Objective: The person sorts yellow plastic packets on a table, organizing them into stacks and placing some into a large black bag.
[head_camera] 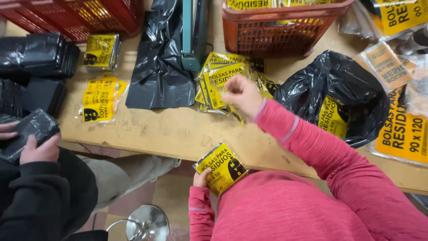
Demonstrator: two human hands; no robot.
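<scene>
**Two hands at the packet pile, one packet already in hand**

One yellow-and-black packet (221, 168) sits in the left hand (200, 179), low centre of the frame, below the near edge of the tabletop (169, 129). Fingers mostly hidden behind it; only the thumb side shows, pressed to its lower left corner. Held, not resting on anything.

Right hand (242, 95) is at frame centre, curled into a loose fist over the loose pile of packets (218, 80). Fingers drawn in tight; cannot tell whether they pinch a packet or only touch the pile.

Packet appearance: flat, roughly square, clear glossy wrap over a yellow label with black print and a black round emblem; dark folded contents show at the edges. Tilted, one corner up.

Progress, judged: many packets remain in the pile. The open black sack (339, 89) at right holds at least one packet, and the orange basket (285, 31) at top holds more, so some sorting looks done, much left.

Nearby: a second person's hands (33, 145) at left edge grip a folded black bag. Two more small packet stacks (100, 98) lie upper left. A loose black bag (158, 67) lies top centre.
</scene>
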